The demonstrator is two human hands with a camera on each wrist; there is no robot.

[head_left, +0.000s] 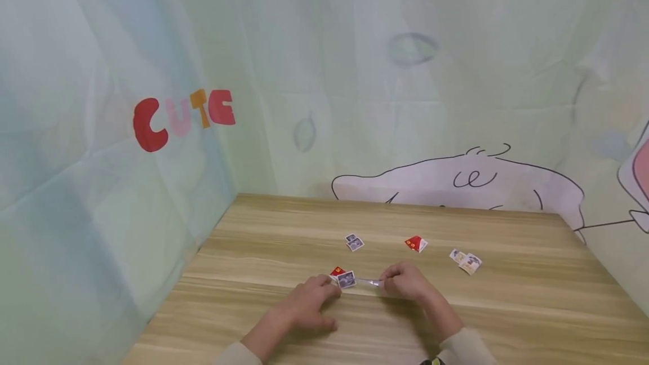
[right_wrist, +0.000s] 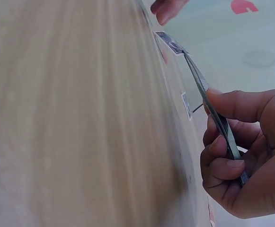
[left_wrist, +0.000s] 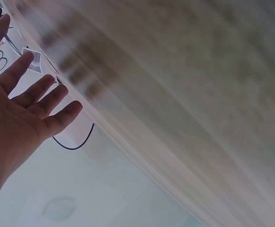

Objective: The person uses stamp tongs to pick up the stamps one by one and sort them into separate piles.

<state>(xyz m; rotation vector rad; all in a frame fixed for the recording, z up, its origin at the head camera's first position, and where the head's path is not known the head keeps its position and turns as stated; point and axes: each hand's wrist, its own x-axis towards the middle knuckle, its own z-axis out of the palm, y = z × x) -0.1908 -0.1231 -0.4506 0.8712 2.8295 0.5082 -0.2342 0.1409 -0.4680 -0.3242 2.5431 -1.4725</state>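
Note:
My right hand [head_left: 405, 281] grips metal tweezers [right_wrist: 216, 113], fingers curled round the shaft. The tweezers' tips pinch the edge of a small dark-pictured stamp [head_left: 347, 280], lifted off the table in the right wrist view. My left hand [head_left: 306, 304] hovers beside that stamp, with its fingers spread and nothing held; in the left wrist view its palm [left_wrist: 14, 118] shows. Just behind the held stamp lies a red-and-white stamp [head_left: 337, 271], partly covered from the head view. Whether the left fingertips touch either stamp, I cannot tell.
Farther back on the wooden table [head_left: 284, 224] lie overlapping grey stamps [head_left: 355, 243], red-and-white stamps [head_left: 416, 243] and, to the right, pale stamps [head_left: 469, 263]. A printed cloth [head_left: 314, 72] hangs behind the table and along its left side.

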